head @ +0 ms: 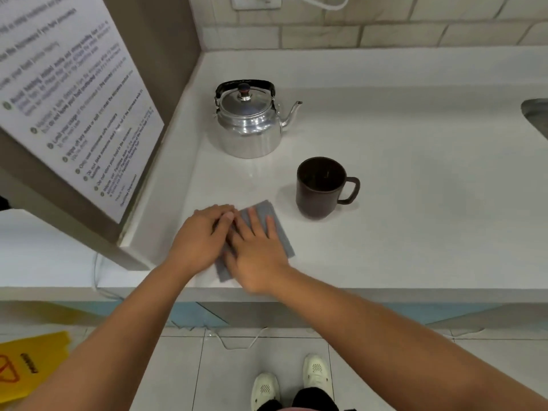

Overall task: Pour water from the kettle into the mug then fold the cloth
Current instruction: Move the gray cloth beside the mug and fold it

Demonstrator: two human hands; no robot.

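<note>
White countertop (400, 179), smooth and pale, running back to a tiled wall (385, 34) with a socket (256, 1) and a white cable (323, 4) at the top. Both hands down flat near the front edge, pressed side by side on a grey cloth (271, 221) — left hand (203, 235) with fingers curled over the cloth's left part, right hand (258, 253) with fingers spread flat over its middle; neither clamped, just palms down, thumbs touching or nearly so. Cloth folded small, its far corner and right edge showing past the fingers.

Beyond the right hand and a little to its right, a dark brown mug (320, 188), upright, handle turned away to the right; inside too dark to tell whether any water sits in it. Farther back, beyond the left hand, a shiny metal kettle (249, 126), lid on, black handle up, spout pointing right toward the mug's side; well apart from the hands.

Left of the hands, a brown panel with a printed notice (74, 93). Far right, the edge of a sink (536, 114). Below the counter — pale floor tiles (178, 366), a yellow sign (32, 363), white shoes (317, 372).
</note>
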